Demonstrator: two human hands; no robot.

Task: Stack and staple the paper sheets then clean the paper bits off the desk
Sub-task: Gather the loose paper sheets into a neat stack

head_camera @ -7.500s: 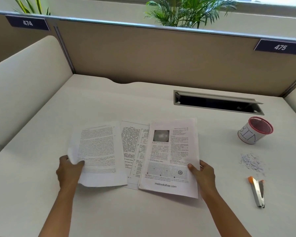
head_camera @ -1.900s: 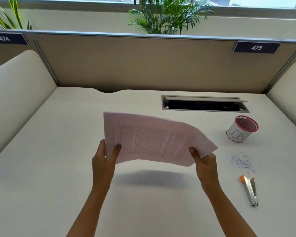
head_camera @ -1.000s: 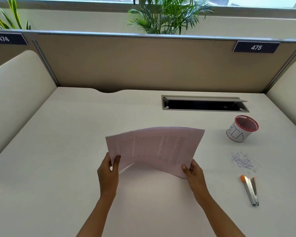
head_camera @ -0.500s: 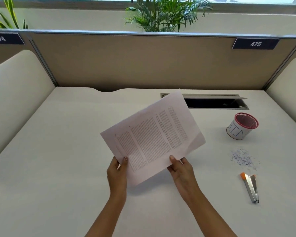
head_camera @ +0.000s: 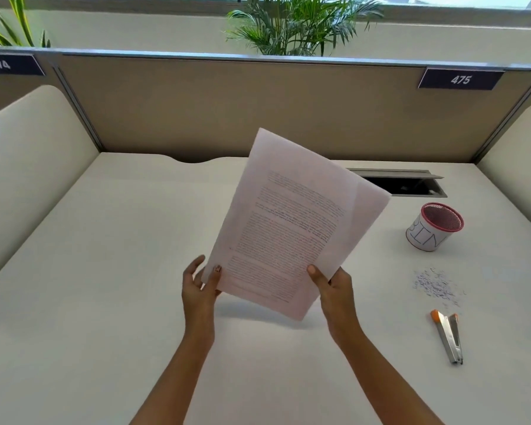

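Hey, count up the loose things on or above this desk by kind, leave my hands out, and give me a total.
stack of paper sheets: 1
stapler: 1
mesh cup marked BIN: 1
patch of paper bits: 1
Total: 4

The paper sheets (head_camera: 288, 228) are thin matt white paper printed in black, thin enough for light to glow through. The worktop (head_camera: 105, 271) is smooth, matt and off-white, laminate by its look. At near right, the stapler (head_camera: 448, 337) is bright bare metal with orange plastic tips. The paper bits (head_camera: 436, 285) just beyond it are tiny matt scraps. The bin (head_camera: 432, 228) is red wire mesh wrapped in white paper. The far partition (head_camera: 258, 111) looks like matt beige cloth, capped by a grey metal rail (head_camera: 196, 55).
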